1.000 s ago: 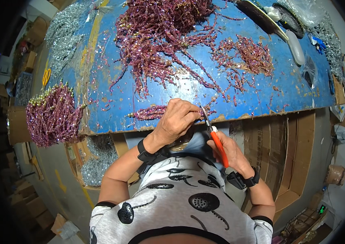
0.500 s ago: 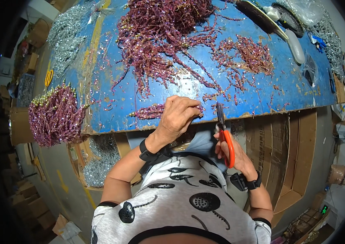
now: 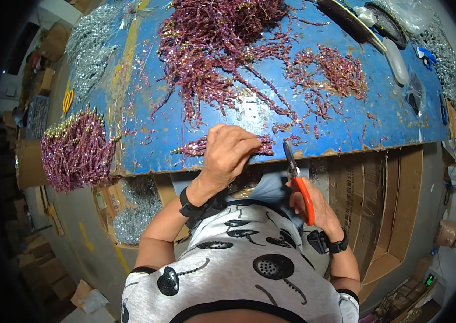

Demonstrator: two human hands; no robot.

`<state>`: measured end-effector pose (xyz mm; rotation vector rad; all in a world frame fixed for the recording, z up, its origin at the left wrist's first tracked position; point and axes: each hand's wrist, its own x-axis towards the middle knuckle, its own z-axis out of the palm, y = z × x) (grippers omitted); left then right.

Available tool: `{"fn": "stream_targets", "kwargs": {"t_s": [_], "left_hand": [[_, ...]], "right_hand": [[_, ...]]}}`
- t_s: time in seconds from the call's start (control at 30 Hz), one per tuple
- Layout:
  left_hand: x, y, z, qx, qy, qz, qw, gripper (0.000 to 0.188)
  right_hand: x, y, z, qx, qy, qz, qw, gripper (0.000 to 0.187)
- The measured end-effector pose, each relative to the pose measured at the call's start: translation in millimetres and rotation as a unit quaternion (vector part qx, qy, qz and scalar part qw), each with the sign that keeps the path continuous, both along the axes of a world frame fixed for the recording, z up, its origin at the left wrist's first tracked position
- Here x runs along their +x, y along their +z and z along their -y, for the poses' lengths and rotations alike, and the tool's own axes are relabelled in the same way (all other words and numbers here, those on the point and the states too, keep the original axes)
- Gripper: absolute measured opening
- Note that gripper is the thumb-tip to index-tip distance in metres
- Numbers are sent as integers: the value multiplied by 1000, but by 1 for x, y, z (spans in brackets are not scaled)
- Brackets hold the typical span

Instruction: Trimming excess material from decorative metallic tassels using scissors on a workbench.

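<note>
My left hand point(image 3: 226, 154) is closed around a small bundle of pink glittery sprigs point(image 3: 264, 146) near the table's front edge. Their trimmed-looking ends stick out to the right of the fingers, and more of the bundle shows to the left. In my right hand point(image 3: 316, 205) is a pair of scissors point(image 3: 304, 195) with red handles and dark blades. The blades point up toward the table, just right of the bundle and apart from it. How far the blades are parted is hard to make out.
A large heap of pink glittery sprigs point(image 3: 222, 32) covers the far middle of the blue table point(image 3: 158, 153). Cut scraps point(image 3: 341, 72) lie at right. A neat pile of sprigs point(image 3: 77, 153) overhangs the left edge near yellow-handled scissors point(image 3: 67, 100). Cardboard boxes point(image 3: 370, 210) stand below.
The view has shifted slightly. My left hand has tilted a little on the bundle, showing more of its right ends. The scissors have dropped slightly and now point more to the left.
</note>
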<state>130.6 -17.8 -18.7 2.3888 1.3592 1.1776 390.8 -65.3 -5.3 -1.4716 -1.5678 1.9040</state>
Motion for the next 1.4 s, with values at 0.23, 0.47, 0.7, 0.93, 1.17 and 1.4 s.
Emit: {"fn": "stream_targets", "kwargs": {"t_s": [0.23,0.47,0.7,0.93,1.17,1.4], "left_hand": [[9,-2,-4,-110,-15,-22,994,45],[3,-8,-12,-92,-12,29,995,33],[-1,11,-9,-259,17,173,950,25],[-3,15,0,-368,11,234,900,28],[-5,26,1,-406,-25,187,894,33],[-4,15,3,-430,-30,244,869,32]], "right_hand": [[0,-6,3,-15,7,-5,1000,29],[2,-11,6,-14,13,-31,999,30],[-13,-4,12,155,62,50,985,53],[-25,10,3,138,73,115,981,74],[-28,10,6,171,55,101,979,70],[-30,7,8,174,25,66,982,51]]}}
